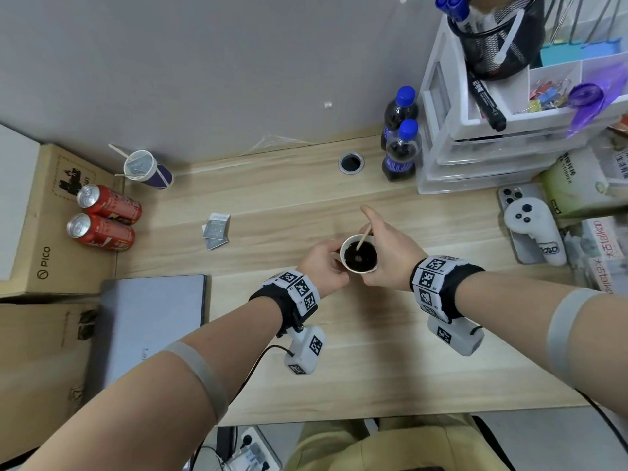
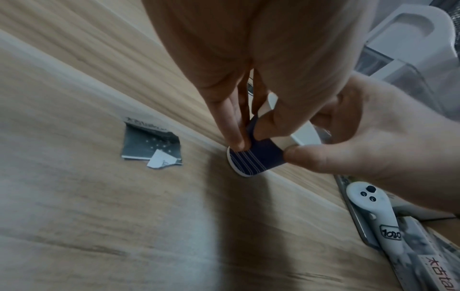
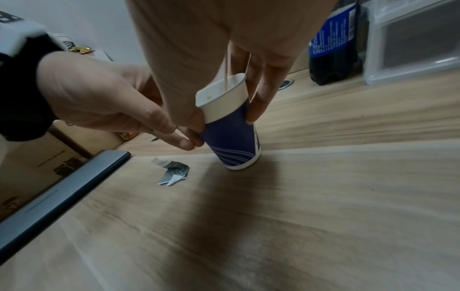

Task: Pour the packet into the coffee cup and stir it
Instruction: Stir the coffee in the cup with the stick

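A blue-and-white paper coffee cup full of dark coffee stands on the wooden desk. My left hand grips its left side, with fingers curled on the blue wall. A wooden stir stick leans in the coffee, and my right hand pinches its upper end. In the right wrist view the stick drops into the cup, while right fingers touch the cup's side. The torn silver packet lies flat to the left of the cup.
Two red cans lie on a cardboard box at left, near another paper cup with sticks. A closed laptop sits front left. Soda bottles, a drawer unit and a white controller stand right.
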Demonstrator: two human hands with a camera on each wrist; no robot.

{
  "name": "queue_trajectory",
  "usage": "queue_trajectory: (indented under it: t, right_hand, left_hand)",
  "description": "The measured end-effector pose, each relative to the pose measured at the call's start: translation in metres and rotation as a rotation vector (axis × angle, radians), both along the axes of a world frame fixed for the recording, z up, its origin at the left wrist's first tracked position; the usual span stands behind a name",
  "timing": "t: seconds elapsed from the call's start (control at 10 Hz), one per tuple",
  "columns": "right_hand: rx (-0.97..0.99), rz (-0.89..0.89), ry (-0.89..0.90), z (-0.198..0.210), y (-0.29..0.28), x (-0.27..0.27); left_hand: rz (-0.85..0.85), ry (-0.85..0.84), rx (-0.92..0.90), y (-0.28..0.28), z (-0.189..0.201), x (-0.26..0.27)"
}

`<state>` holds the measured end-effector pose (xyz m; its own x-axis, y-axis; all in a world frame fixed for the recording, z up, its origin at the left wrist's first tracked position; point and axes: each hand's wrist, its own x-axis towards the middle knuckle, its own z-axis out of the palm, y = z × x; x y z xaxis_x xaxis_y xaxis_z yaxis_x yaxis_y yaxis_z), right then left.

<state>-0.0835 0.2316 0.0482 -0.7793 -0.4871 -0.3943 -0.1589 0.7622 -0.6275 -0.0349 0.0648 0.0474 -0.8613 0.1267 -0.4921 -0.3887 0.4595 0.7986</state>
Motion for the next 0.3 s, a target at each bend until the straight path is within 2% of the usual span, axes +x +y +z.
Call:
queue_trajectory:
  t: [0.3]
  right_hand:
    - [-0.037,-0.059,-0.102,0.000,0.008,-0.002]
  left_hand:
    - [-0.009,-0.123,0.055,-0.007,0.016,0.001]
